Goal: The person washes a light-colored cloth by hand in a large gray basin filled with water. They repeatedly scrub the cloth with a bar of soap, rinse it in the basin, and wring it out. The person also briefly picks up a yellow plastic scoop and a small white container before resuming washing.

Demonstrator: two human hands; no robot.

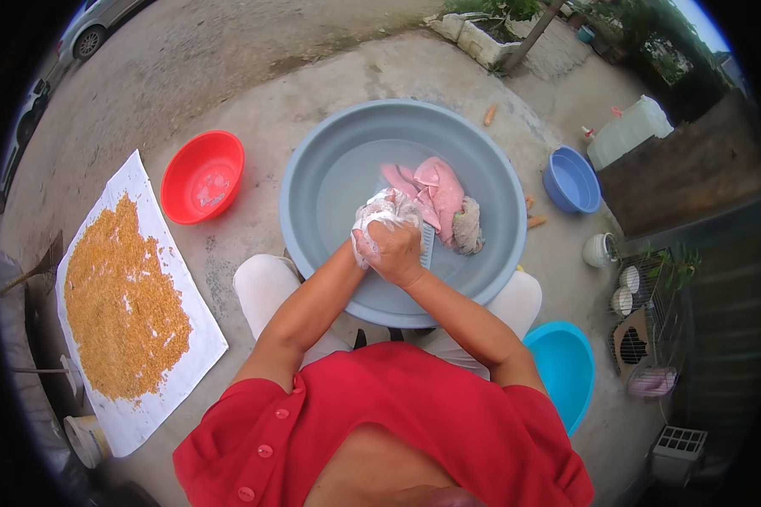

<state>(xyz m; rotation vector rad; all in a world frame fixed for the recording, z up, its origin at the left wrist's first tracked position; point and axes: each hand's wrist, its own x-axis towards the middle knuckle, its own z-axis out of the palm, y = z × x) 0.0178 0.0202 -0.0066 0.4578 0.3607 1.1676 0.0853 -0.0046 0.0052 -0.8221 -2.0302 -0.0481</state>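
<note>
Both hands are together over a large grey plastic basin (pixel 304 253) standing between my knees. My left hand (pixel 363 244), partly hidden by foam and by the other hand, is closed on a white soapy cloth (pixel 390 206). My right hand (pixel 394 248) grips the same bunched cloth from the right side. Under the hands a pale blue washboard (pixel 427 246) shows only in part. Wet pink cloth (pixel 442 184) lies in the basin beyond them, and a bundled grey-beige cloth (pixel 467 227) touches its right side. Cloudy water (pixel 349 171) covers the basin's bottom.
Left of me stand a red basin (pixel 196 190) and a white sheet (pixel 196 348) spread with yellow grain (pixel 123 304). On the right are a blue basin (pixel 571 180), a turquoise basin (pixel 561 374), a translucent water container (pixel 631 133) and a wire cage (pixel 656 304).
</note>
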